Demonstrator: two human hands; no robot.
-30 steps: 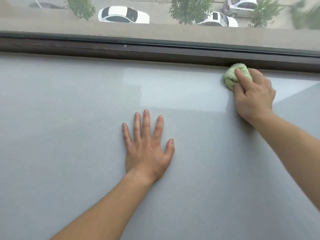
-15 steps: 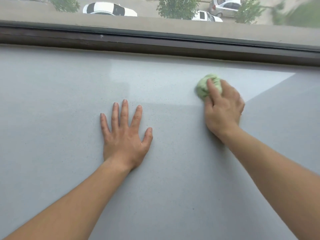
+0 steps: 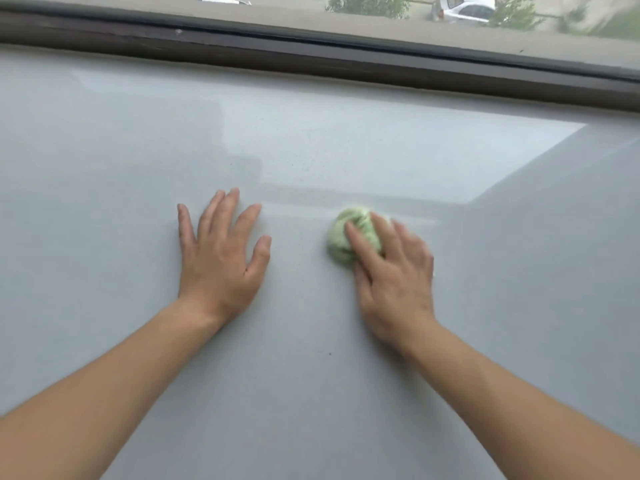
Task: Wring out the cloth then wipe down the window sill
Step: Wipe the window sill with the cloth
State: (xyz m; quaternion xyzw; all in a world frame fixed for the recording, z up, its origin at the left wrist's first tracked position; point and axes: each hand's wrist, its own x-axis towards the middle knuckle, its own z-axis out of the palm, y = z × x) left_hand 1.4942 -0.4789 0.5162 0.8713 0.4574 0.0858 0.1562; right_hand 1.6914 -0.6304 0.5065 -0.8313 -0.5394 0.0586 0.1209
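Right hand (image 3: 391,275), fingers closed over a balled green cloth (image 3: 341,237), presses it to the grey window sill (image 3: 346,393), well short of the dark window frame (image 3: 311,60); blur suggests wiping. Left hand (image 3: 218,258), nearer the frame's left, lies open and flat, probably bracing.

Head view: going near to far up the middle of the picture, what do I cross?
Bare sill → left hand flat on it → dark window frame → tree outside.

Open grey sill (image 3: 104,150) all round, dark window frame (image 3: 311,60) barring far edge
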